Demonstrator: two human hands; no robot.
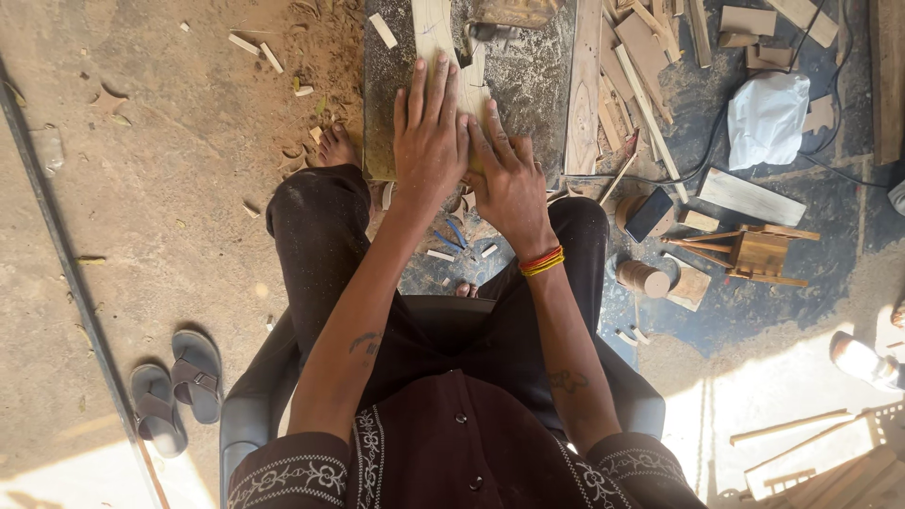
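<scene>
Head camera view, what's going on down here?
A seated person presses both hands flat on a pale wooden board lying on a dusty metal plate on the floor. The left hand lies over the board, the right hand beside it. Wood offcuts, a white bag and grey sandals lie around.

Both arms reach forward and away from the seated body, forearms bare and converging toward the far middle. The left hand (429, 132) lies palm down, fingers (436, 85) straight and close together, pointing far. The right hand (509, 184) sits just beside it, touching, fingers spread and pressed flat, with coloured bands around the wrist.
</scene>
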